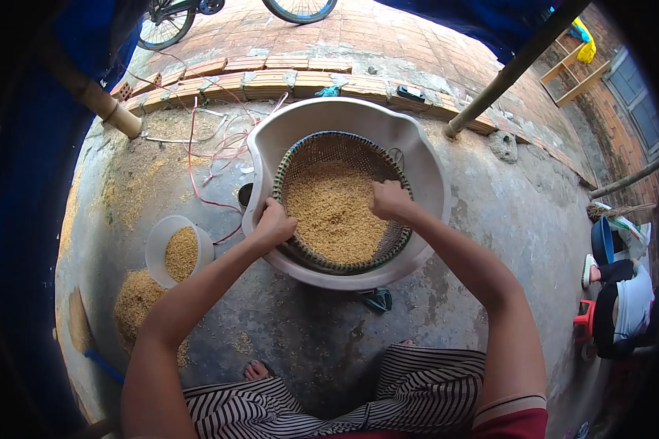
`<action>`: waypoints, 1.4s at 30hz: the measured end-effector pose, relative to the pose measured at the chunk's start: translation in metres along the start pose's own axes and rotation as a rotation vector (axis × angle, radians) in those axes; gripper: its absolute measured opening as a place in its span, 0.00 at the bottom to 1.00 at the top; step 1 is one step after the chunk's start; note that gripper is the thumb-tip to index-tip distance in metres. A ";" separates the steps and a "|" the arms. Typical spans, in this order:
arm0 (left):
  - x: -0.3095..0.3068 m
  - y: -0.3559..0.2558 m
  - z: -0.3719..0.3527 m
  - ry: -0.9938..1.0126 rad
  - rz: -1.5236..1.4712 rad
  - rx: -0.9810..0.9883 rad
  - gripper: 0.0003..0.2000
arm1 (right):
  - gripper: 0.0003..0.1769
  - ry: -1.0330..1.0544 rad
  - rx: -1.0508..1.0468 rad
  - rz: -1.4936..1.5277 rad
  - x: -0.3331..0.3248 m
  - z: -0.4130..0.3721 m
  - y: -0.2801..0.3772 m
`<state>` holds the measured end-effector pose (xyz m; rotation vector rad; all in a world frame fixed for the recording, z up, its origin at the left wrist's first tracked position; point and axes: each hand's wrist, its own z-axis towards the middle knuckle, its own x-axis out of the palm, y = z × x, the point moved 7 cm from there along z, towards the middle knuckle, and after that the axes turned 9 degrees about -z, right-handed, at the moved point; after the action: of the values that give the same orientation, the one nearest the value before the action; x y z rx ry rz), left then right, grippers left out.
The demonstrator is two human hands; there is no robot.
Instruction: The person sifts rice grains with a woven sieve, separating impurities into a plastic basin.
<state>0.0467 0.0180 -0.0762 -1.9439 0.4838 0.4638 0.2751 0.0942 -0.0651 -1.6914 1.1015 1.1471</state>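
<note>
A round woven basket point(322, 148) sits inside a large metal basin point(430, 157), tilted a little. Golden grain point(333, 212) covers most of its bottom. At the basket's left rim, my left hand point(274, 223) is closed around the edge. My right hand point(392, 199) is closed in a fist over the right side of the grain, near the rim; what it holds, if anything, is hidden.
A white tub point(156, 245) with grain and a grain heap point(138, 298) stand at the left. Bamboo poles point(516, 69) rise on both sides. Cords lie behind the tub. Another person point(632, 300) is at the far right, by a red stool point(584, 320).
</note>
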 end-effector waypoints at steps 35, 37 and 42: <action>-0.101 -0.052 -0.005 -0.249 -0.656 0.431 0.21 | 0.18 0.182 -0.012 1.419 0.020 -0.021 -0.051; -0.067 -0.061 -0.031 -0.390 -0.558 0.493 0.23 | 0.23 -0.066 0.424 1.200 0.031 -0.012 -0.079; -0.081 -0.082 -0.026 -0.242 -0.513 0.527 0.21 | 0.13 0.321 0.444 1.476 0.069 -0.037 -0.048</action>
<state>0.0239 0.0365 0.0384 -1.4043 -0.0593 0.2031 0.3444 0.0588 -0.1143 -0.5120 2.7361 1.2212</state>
